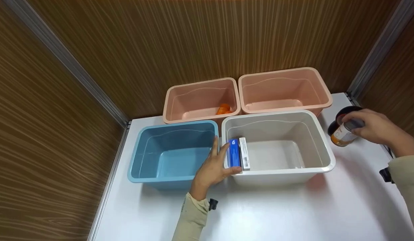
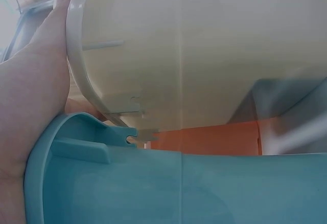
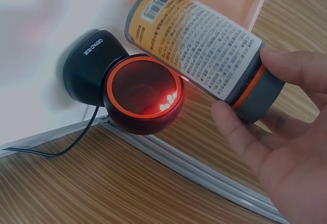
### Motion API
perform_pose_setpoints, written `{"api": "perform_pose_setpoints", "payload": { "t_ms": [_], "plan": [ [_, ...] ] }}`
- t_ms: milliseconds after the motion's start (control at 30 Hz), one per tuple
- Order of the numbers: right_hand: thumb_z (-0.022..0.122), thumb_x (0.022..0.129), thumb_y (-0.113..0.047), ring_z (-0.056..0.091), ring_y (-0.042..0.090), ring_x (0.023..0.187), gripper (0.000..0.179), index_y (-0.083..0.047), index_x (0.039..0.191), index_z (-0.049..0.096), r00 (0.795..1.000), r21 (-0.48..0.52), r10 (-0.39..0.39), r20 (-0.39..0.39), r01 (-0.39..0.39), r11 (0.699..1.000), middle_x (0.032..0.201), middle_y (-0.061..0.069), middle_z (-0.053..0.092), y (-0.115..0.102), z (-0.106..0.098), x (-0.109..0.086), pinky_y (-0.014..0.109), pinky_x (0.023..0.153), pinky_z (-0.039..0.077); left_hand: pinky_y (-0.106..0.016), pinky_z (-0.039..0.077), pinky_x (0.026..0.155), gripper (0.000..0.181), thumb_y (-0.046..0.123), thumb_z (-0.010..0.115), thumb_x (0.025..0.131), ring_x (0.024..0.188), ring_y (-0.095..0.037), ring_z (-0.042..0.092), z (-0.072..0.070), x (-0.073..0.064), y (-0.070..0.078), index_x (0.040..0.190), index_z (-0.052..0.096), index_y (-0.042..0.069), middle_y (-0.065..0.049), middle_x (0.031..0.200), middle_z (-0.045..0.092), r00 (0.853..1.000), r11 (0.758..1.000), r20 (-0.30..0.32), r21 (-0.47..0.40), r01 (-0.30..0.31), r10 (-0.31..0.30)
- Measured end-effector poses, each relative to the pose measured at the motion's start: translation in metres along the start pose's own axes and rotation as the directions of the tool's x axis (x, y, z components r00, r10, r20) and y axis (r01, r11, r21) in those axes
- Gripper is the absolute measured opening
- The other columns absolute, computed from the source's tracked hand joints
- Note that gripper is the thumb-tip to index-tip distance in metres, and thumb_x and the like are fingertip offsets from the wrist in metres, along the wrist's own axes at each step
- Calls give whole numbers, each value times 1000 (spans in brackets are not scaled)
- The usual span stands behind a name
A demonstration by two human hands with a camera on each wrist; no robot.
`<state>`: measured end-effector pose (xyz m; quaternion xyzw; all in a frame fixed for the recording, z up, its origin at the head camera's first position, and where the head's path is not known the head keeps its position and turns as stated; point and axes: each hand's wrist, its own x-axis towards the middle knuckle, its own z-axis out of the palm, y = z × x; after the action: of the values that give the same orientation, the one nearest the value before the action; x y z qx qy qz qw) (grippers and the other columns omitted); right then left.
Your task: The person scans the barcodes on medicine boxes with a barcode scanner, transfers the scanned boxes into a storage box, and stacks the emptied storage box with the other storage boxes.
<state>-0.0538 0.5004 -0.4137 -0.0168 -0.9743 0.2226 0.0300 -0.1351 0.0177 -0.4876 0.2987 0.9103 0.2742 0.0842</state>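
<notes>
My right hand pinches the dark grey cap of a bottle with a white and orange label. The bottle is tilted, its barcode near the base end. Close beside it stands a black barcode scanner with an orange ring and lit red lights. My left hand lies with spread fingers over the neighbouring rims of the blue bin and the white bin. Inside the white bin, near those fingers, a blue box and a slim white box stand side by side at the left wall.
Two pink bins stand behind, against the wood-grain wall; the left pink bin holds an orange object, and the right pink bin is beside it. The scanner's cable runs over the edge of the white table.
</notes>
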Motion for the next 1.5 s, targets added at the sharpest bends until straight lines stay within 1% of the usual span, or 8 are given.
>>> {"api": "perform_pose_setpoints", "payload": {
  "t_ms": [167,400,667,1033,1133,1233,1367,1500],
  "plan": [
    [65,74,7,43,50,104,37,-2,110,63,1000,5,-23,18,23,1000,118,32,45,-4,-1,-1,63,78,37,-47,45,91,99,73,59,73,133,-40,29,0,0,-1,152,14,32,-9,156,-15,1000,1000,-9,5,-1,1],
    [64,82,-4,39,51,105,39,-3,120,58,995,9,71,73,-72,997,120,33,39,-7,-4,0,66,78,37,-47,44,92,99,73,59,73,134,-39,28,-1,0,0,152,14,33,-7,156,-17,1000,1000,0,4,9,-9],
    [53,92,-46,41,51,95,56,-5,130,48,988,-52,150,-29,-151,987,112,33,37,-6,-6,-4,65,71,39,-49,43,93,99,74,58,73,134,-39,28,0,0,0,152,13,35,-7,156,-17,1000,1000,1,-4,23,-23],
    [45,92,-59,32,57,111,65,-5,129,49,982,-3,182,-57,-183,983,119,32,40,-4,-10,-6,72,84,24,-48,38,98,99,71,60,74,135,-39,25,0,0,0,152,17,28,-8,156,-15,1000,1000,-5,-6,-2,2],
    [51,91,-54,33,57,108,62,-5,129,50,983,14,173,-56,-172,985,119,33,39,-5,-12,-7,71,81,27,-48,39,98,99,72,59,74,134,-39,27,0,0,-1,152,18,26,-9,156,-16,1000,1000,-5,6,-11,11],
    [64,89,-33,37,53,104,51,-6,128,48,989,24,134,-60,-132,991,120,33,38,-6,-14,-7,67,78,31,-47,40,97,100,75,56,73,134,-39,28,0,0,-1,152,17,28,-8,156,-16,1000,1000,0,14,-9,9],
    [67,80,-7,38,52,103,58,-5,133,42,992,51,123,-29,-121,991,123,35,34,-7,-17,-5,64,77,33,-46,42,95,101,77,55,73,133,-39,31,0,0,0,152,15,30,-9,156,-15,1000,1000,-1,22,-5,5],
    [66,82,-8,37,52,103,64,-5,139,37,986,55,166,-8,-165,985,127,36,31,-9,-18,-4,63,75,36,-46,45,91,101,78,54,72,130,-39,36,0,0,0,152,14,32,-10,156,-14,1000,999,-5,33,6,-6]
  ]
}}
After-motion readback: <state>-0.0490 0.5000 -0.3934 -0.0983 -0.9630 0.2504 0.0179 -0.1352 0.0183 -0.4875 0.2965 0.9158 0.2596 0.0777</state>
